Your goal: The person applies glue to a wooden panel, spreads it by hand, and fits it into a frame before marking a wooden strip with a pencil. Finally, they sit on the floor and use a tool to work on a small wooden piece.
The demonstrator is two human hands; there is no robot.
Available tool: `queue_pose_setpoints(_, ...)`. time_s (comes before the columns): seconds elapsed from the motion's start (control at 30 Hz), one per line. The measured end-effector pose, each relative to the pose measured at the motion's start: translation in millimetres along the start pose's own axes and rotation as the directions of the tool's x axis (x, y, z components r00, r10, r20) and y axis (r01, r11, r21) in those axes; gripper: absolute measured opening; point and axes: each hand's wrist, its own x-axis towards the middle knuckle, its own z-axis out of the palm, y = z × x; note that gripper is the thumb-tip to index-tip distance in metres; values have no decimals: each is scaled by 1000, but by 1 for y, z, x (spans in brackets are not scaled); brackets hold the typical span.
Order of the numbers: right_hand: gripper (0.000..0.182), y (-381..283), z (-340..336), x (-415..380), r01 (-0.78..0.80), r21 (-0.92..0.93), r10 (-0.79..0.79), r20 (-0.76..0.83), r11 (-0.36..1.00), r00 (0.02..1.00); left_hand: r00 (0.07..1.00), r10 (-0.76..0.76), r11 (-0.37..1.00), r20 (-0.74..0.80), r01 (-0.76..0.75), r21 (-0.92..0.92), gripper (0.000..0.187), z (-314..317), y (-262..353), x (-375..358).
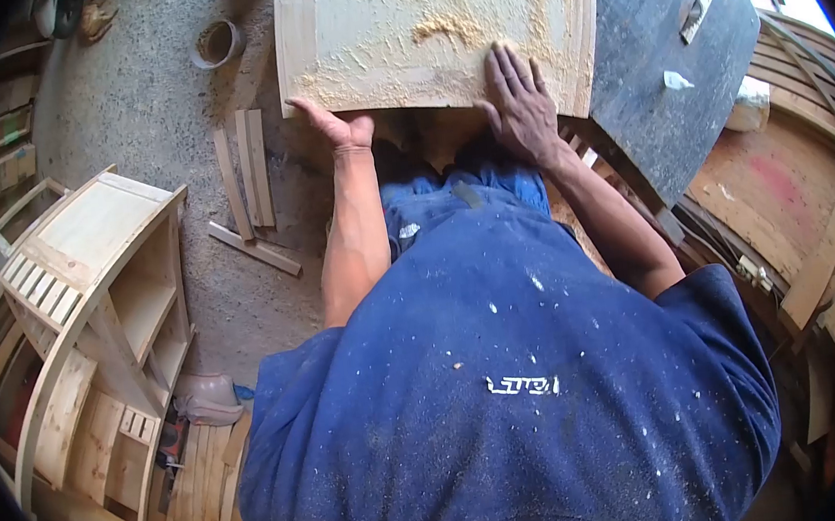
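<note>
A pale wooden panel (395, 22) strewn with sawdust lies in front of me at the top of the head view. My left hand (337, 131) is at its near left corner, thumb out along the edge, with the fingers hidden beneath the wood; it seems to grip the panel from below. Flat on the near right part of the panel rests my right hand (520, 100), its fingers stretched out over the surface. A small heap of sawdust (450, 28) lies just beyond those fingertips.
A dark worktop (661, 76) adjoins on the right, bearing a metal-coloured strip (704, 2) and a small white piece (677, 81). A wooden cabinet frame (119, 289) stands left. Wood strips (253, 171) and a round container (217, 45) are on the floor.
</note>
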Motion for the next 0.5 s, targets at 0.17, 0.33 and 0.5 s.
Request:
queue_pose_setpoints(0.17,80,22,-2,-27,7,48,-8,20,999,1000,1000,0,1000,21,0,-6,95,12,3,-1)
queue_pose_setpoints(0.33,80,18,0,-47,-229,-14,228,-29,973,973,1000,25,998,-5,-25,62,96,14,5,-6)
queue_pose_setpoints(0.5,82,33,-1,-29,-322,-38,319,-77,946,945,1000,-19,1000,-1,19,9,94,11,6,-9)
